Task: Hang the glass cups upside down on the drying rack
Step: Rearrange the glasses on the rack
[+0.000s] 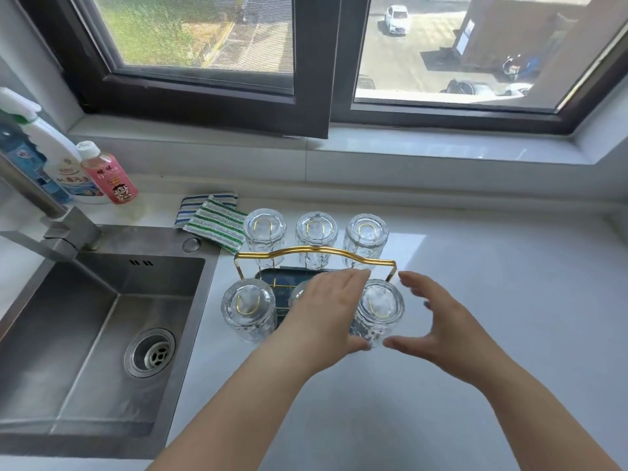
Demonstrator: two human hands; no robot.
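Beside the sink (102, 311), open hands (380, 314) flank the rack's (316, 254) front-right cup (380, 309), gripping nothing

You're looking at clear ribbed glass cups (379, 309) gleaming on a shiny gold wire rack (314, 254), beside a brushed steel sink (102, 300).

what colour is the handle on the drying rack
Gold; the drying rack's handle arches over a dark tray, clearest in the head view.
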